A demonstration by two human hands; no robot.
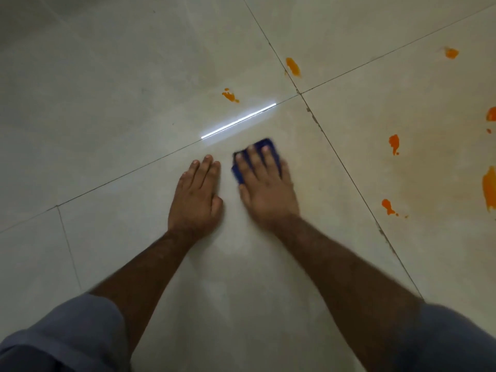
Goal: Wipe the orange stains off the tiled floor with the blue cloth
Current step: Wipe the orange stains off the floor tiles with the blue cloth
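- Both hands lie flat on the floor (pixel 107 76) side by side, just apart, with grey sleeves (pixel 67 331) at the near edge of the view.
- Left hand (pixel 197 194) rests palm down on bare tile, fingers straight and close together, holding nothing.
- Right hand (pixel 264 186) presses the cloth (pixel 264 145) down with straight, spread fingers; the blue shows past the fingertips and at the thumb side, the rest is hidden under the palm. Its edges are blurred, so it is probably mid-stroke.
- Around the hands the tile shows no orange, only a pale, dull sheen; this patch looks done or was never marked.
- Just beyond the hands a grout line runs across, with a bright strip of reflected light (pixel 239 120) lying along it.
- Farther out, a small stain (pixel 230 95) sits past that line, and another (pixel 293 67) beside the tile corner.
- Right of the long grout line, well apart from the cloth, several stains remain: one (pixel 394 143), one (pixel 387 206), a big one (pixel 489 187) at the frame edge, and a far one (pixel 451 53).
- Judged from this, most of the wiping is left; the cloth touches no stain now.
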